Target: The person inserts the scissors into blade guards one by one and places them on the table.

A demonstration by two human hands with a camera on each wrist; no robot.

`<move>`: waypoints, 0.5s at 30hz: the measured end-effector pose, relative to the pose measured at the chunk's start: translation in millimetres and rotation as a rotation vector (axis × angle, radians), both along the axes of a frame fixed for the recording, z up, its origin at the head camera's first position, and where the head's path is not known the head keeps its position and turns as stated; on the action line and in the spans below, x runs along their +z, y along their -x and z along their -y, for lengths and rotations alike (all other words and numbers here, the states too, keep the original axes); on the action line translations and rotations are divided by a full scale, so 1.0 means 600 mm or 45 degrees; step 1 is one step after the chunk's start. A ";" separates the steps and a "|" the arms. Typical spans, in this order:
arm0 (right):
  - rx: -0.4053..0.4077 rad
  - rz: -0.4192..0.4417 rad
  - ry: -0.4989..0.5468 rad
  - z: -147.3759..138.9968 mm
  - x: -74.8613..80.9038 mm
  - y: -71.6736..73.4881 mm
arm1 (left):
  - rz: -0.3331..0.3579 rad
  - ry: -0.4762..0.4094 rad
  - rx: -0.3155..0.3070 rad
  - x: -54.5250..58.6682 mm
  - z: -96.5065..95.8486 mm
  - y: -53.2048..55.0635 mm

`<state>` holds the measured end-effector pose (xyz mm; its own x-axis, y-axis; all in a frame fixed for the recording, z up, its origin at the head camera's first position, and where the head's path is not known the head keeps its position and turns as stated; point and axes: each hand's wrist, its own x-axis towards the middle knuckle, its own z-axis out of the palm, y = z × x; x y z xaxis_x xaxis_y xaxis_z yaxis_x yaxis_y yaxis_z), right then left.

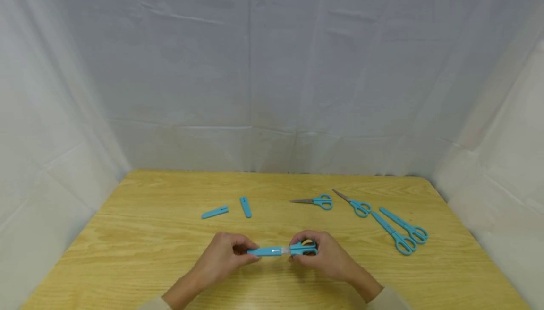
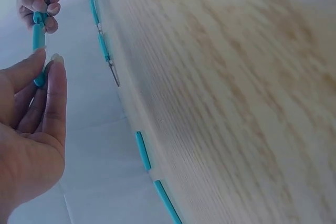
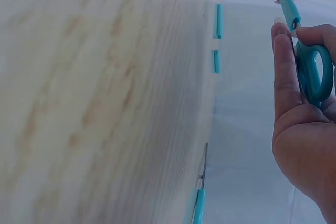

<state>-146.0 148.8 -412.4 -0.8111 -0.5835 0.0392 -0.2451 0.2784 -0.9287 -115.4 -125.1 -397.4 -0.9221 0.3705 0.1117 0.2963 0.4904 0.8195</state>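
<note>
Nearest: left grip (image 1: 224, 256) pinches a blue sheath (image 1: 268, 252) by its closed end; right grip (image 1: 330, 256) grasps held scissors (image 1: 297, 249) at the handles, blades part-way inside, over the front of the wooden surface (image 1: 148, 239). Beyond, apart from both: two loose sheaths (image 1: 215, 212) leftward; two bare-bladed scissors (image 1: 317, 201) and two sheathed scissors (image 1: 384, 224) rightward, the latter side by side. Pale sheeting (image 1: 272, 73) hangs behind.

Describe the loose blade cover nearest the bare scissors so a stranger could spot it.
On the wooden table, look past the left hand. Find a crosswise cover and, right of it, the blue cover you want. Unlike its neighbour, it points mostly away from the person.
</note>
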 end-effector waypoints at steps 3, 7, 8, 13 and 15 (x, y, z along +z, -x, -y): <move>0.003 -0.008 -0.001 0.001 0.000 0.001 | -0.010 -0.008 0.011 0.000 -0.002 -0.002; 0.001 -0.009 -0.005 0.001 -0.003 0.001 | -0.033 -0.003 0.021 0.000 -0.005 -0.002; -0.002 -0.009 -0.007 0.001 -0.003 0.001 | -0.035 -0.003 0.023 -0.001 -0.006 -0.002; -0.004 0.001 0.002 0.001 -0.002 0.000 | -0.044 -0.017 0.036 -0.002 -0.011 -0.003; -0.004 0.014 0.016 0.000 -0.002 0.000 | -0.054 -0.023 0.036 -0.002 -0.014 -0.003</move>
